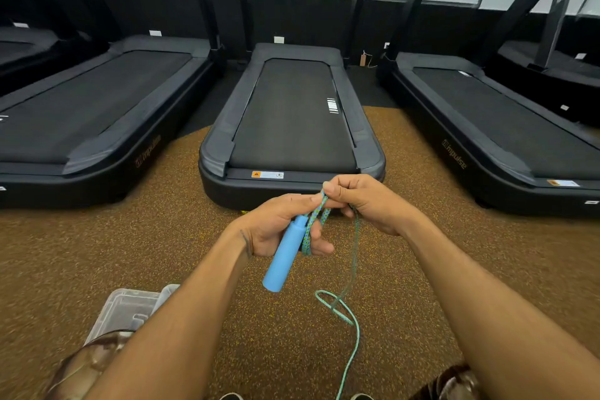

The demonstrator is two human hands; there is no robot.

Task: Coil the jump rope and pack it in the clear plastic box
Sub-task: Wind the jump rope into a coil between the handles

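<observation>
In the lower middle of the frame, the person's left hand (276,227) curls its fingers around a blue handle (285,256), which points down and toward the camera, its free end sticking out below the palm. The same hand also holds a couple of short loops of the jump rope (310,227), a blue-green braided cord lying just beside the handle. Touching it on the right, the right hand (370,201) pinches the rope between thumb and curled fingers at the top of those loops. From under the right hand a single strand drops toward the floor (162,253), makes a small loose loop there, and trails on to the bottom edge of the frame between the tips of two shoes. The rope's other end is not visible. The clear plastic box (123,308) sits on the brown speckled floor at the lower left, partly hidden behind the left forearm and well apart from the rope. Beyond the hands, a black treadmill (292,114) stands in the centre, with more treadmills on either side.
</observation>
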